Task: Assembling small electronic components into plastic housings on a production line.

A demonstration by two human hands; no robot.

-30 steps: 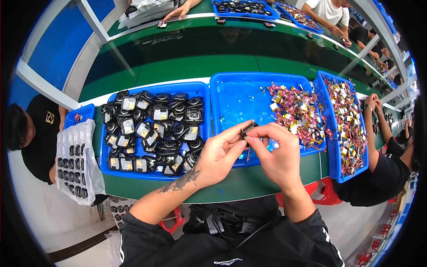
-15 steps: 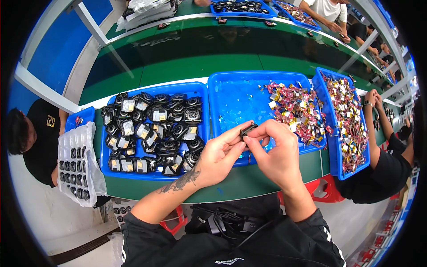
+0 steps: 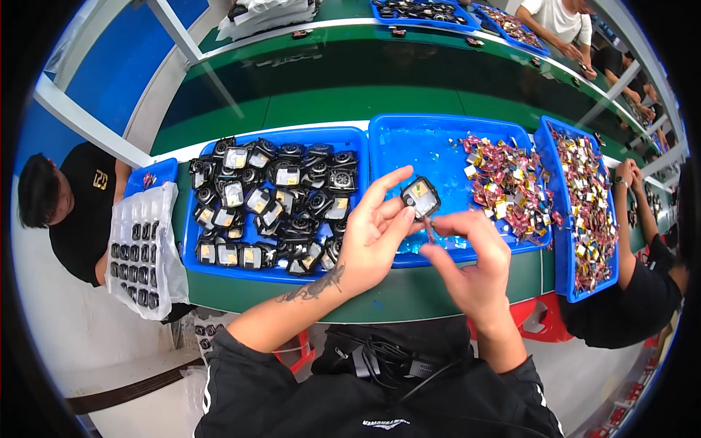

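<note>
"Where's the case (image 3: 421, 197)?"

"In my left hand (image 3: 376, 237), near twelve o'clock from me, seen against the middle tray (image 3: 409, 135). Its pale panel faces me."

"How are you gripping it?"

"Thumb and fingers pinch it around its seven o'clock corner (the forefinger stretches up beside it, toward twelve)."

"And the right hand (image 3: 478, 266)?"

"About five o'clock from the case, and blurred. I see its thumb and forefinger parted, with a thin reddish strip (image 3: 430, 232) in the gap. I can't tell whether they have hold of it."

"What's around you?"

"At nine from the case sits the left tray (image 3: 219, 272), blue like the middle one and crowded with black cases (image 3: 285, 173). At three, small parts (image 3: 504, 179), red, white and yellow, heap in the middle tray, and the side tray (image 3: 564, 266) just beyond carries more. All of it is on my green table (image 3: 380, 292)."

"Anyone near?"

"Someone in black (image 3: 84, 197) at nine, past a pale plastic tray (image 3: 139, 212) with dark pieces in rows. Another person's bare arms (image 3: 623, 226) reach in at three."
</note>
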